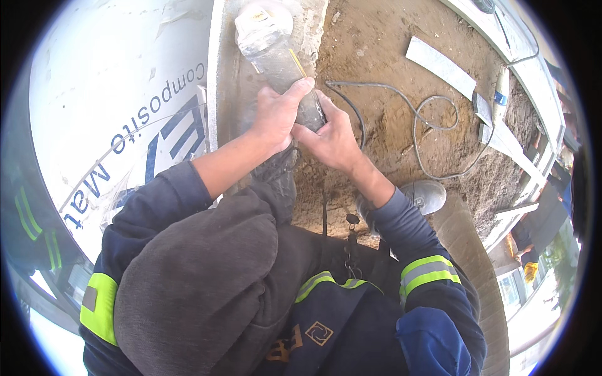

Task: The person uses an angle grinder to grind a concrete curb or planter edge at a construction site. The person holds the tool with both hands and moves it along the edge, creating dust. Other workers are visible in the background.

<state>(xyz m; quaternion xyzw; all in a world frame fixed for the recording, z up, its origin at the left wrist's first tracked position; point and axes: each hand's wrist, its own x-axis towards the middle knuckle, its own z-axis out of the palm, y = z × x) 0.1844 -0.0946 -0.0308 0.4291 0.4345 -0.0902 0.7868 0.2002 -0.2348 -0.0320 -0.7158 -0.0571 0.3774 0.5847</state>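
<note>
Hands, left (276, 119) and right (335, 140), grip a dusty grey object (279, 66) at top centre; a thin cable (414, 135) loops over soil (370, 41), upper right.

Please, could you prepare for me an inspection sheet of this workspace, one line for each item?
Surface: brown earth, uneven, beside a pale, dusty ledge.
Job's things: a dusty grey tool with a pale, rounded far end; its exact type cannot be told.
Clutter: a pale flat strip on the earth; a white cylindrical item with a blue band lies to the right.
Hands: left hand and right hand both grip the grey tool.
Cables: a grey cable loops loosely over the earth, near one shoe.
Surroundings: a large white printed panel at left; a pale frame at right.
</note>
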